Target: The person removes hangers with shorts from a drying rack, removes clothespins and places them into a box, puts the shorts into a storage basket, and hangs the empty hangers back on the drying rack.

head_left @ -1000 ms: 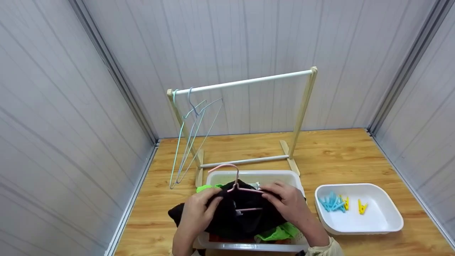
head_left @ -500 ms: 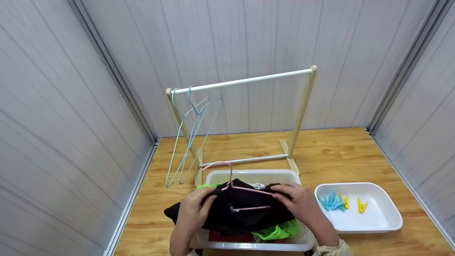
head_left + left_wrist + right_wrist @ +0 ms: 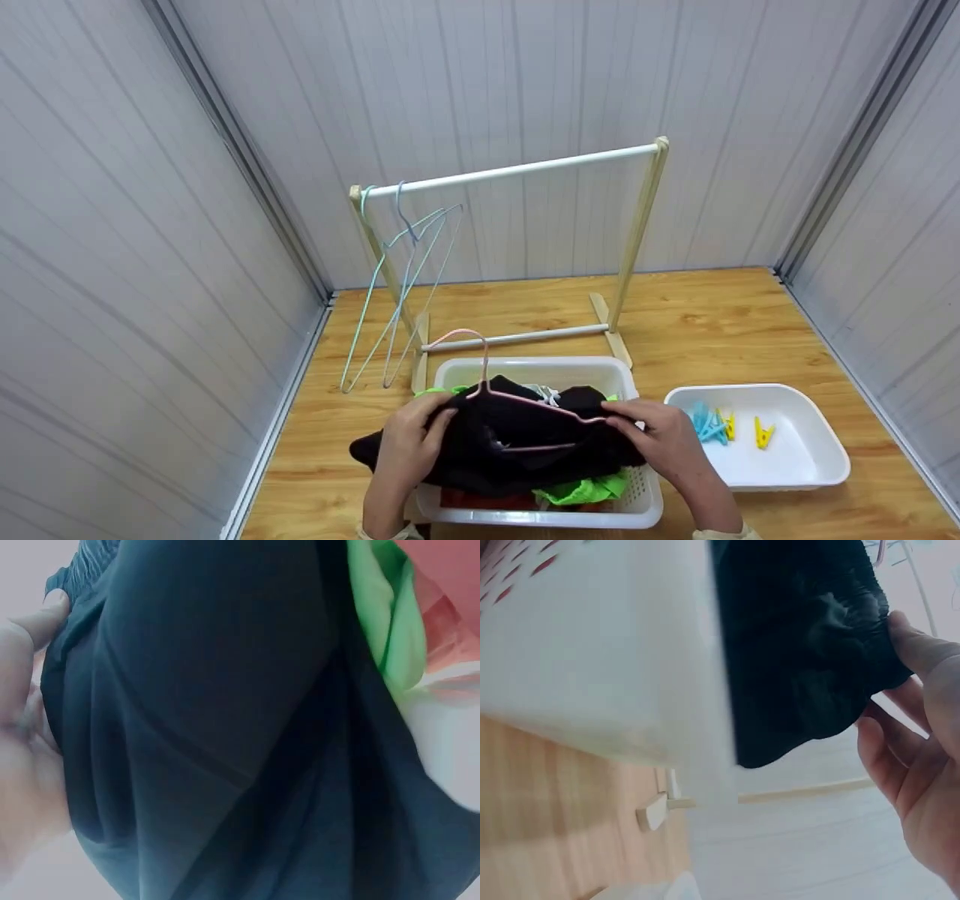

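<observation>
A black garment with a gathered elastic waistband (image 3: 525, 469) is spread over the laundry basket (image 3: 540, 517). A pink hanger (image 3: 525, 401) sits at its opening, hook up and leaning left, lower bar inside the waist. My left hand (image 3: 409, 439) pinches the waistband at the left, where the hanger's left end is hidden. At the right, my right hand (image 3: 660, 435) pinches the waistband between thumb and fingers, with the hanger's notched right end at its fingertips. The right wrist view shows thumb and fingers gripping the gathered edge (image 3: 874, 630). Black cloth (image 3: 217, 690) fills the left wrist view.
Bright green cloth (image 3: 589, 489) and red cloth (image 3: 487, 501) lie in the basket. Behind it stands a rack (image 3: 510, 172) with green and blue hangers (image 3: 405, 292) at its left end. A white tray (image 3: 795, 469) with blue and yellow clothespins (image 3: 763, 433) sits at the right.
My right hand has moved right, drawing the waistband wider; the hanger's right end now shows at its fingertips. The hanger's hook has shifted slightly left and up. My left hand has barely moved.
</observation>
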`<action>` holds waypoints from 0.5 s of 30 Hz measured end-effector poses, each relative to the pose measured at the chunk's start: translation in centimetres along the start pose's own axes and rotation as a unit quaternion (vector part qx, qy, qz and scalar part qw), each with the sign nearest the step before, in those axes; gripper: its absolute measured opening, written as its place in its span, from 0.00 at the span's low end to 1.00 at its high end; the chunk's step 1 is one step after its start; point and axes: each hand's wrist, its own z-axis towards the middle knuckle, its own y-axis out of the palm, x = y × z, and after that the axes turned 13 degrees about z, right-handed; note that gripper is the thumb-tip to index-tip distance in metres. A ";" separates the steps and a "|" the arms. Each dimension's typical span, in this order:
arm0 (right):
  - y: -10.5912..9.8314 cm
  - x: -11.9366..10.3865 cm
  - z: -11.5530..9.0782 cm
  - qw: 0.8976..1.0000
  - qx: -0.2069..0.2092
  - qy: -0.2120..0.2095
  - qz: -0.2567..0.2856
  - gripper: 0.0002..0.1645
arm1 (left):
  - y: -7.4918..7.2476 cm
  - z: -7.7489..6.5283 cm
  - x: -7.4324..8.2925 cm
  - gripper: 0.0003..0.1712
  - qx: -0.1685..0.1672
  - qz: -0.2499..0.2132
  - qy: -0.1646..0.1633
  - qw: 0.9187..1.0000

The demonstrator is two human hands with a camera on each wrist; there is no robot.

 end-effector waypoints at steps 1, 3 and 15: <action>-0.1 0.1 -0.2 1.000 0.000 -0.003 0.010 0.20 | 0.1 0.0 0.0 0.09 0.002 0.002 -0.001 1.000; -0.2 0.2 -0.5 1.000 -0.001 -0.002 0.030 0.20 | 0.2 -0.1 -0.1 0.09 0.008 0.007 -0.004 1.000; -0.3 0.3 -1.6 0.990 0.005 0.057 0.132 0.23 | 0.7 -0.2 -0.1 0.11 0.044 0.006 0.003 0.999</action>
